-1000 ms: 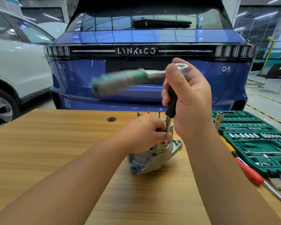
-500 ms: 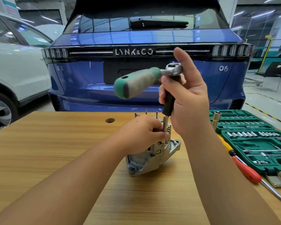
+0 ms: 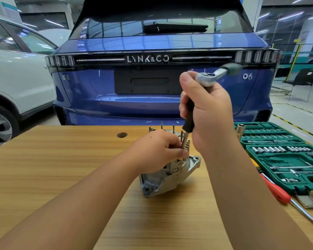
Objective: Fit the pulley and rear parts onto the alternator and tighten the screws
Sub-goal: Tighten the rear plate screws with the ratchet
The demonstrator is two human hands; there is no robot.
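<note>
Left hand (image 3: 157, 150) pinches extension shaft (image 3: 185, 141) low, steadying it on alternator (image 3: 170, 170); right hand (image 3: 208, 112) clenched around black grip, ratchet (image 3: 206, 78) handle at 2 o'clock.

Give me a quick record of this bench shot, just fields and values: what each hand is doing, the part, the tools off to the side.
left hand: steadies the extension's lower end on the alternator
right hand: grip round the black extension handle under the ratchet
ratchet handle: points right, blurred
socket set: open, right of table
red screwdriver: beside the case
</note>
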